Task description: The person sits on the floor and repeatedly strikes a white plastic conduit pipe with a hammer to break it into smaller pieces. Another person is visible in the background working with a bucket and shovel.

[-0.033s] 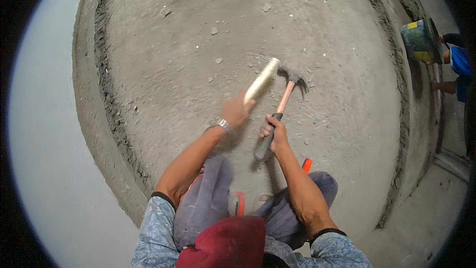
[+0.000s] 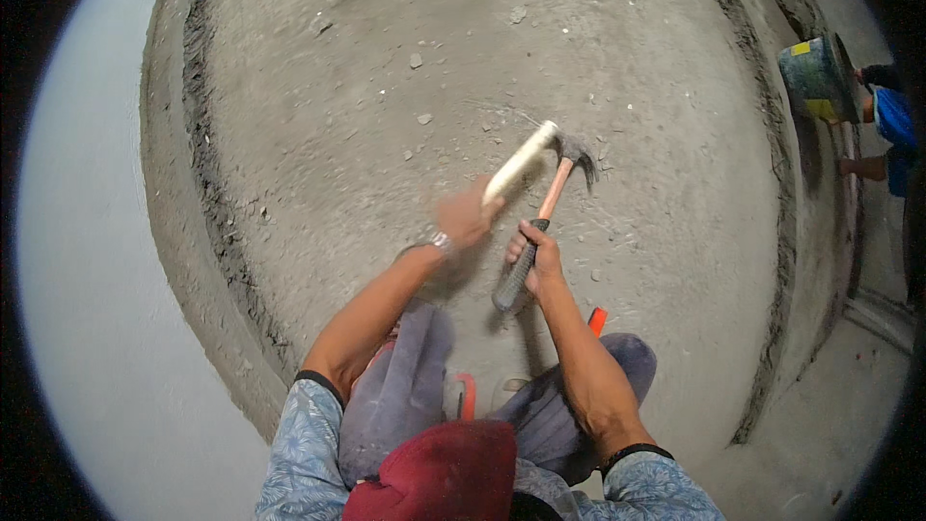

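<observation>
Left hand [image 2: 466, 215] gripping stick [image 2: 521, 160], right hand [image 2: 537, 259] gripping hammer [image 2: 556, 191], both above floor [image 2: 675, 203]. Both long axes run up-right, hammer steeper; stick's far tip at hammer's head, contact unclear.

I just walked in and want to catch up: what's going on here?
Over a rough grey floor, a left grip holds a pale rod and a right grip holds a claw hammer by its handle. The rod's far end is right by the hammer's head; whether they touch is unclear. At the far right, another person is beside a dark bucket with yellow patches.
</observation>
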